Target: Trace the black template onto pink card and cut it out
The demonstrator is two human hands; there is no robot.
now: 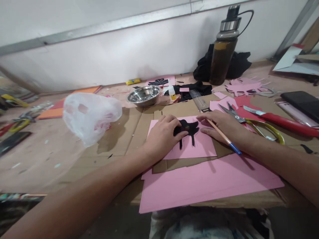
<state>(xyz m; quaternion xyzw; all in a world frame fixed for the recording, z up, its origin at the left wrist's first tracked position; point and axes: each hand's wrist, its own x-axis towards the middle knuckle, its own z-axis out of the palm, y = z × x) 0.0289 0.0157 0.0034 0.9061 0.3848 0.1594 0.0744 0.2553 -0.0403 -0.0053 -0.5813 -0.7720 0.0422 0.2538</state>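
Note:
A black animal-shaped cutout [188, 126] lies on a small sheet of pink paper [199, 149]. My left hand [166, 132] rests on the cutout's left side, thumb and fingers spread over it and pressing it flat, so part of that side is hidden. At the sheet's right edge is my right hand [216, 122], with a pencil [222, 134] gripped between its fingers; the blue end slants down toward my forearm. Its fingertips lie close to the cutout's right end. Beneath the small sheet is brown cardboard [159, 167], and larger pink sheets [206, 182] lie nearer to me.
Yellow-handled scissors [264, 129] and a red-handled knife [286, 121] lie to the right, beside a phone [300, 104]. Behind are a steel bowl [144, 96], a small glue bottle [171, 93] and a tall drink bottle [223, 56]. A white plastic bag [87, 114] sits left.

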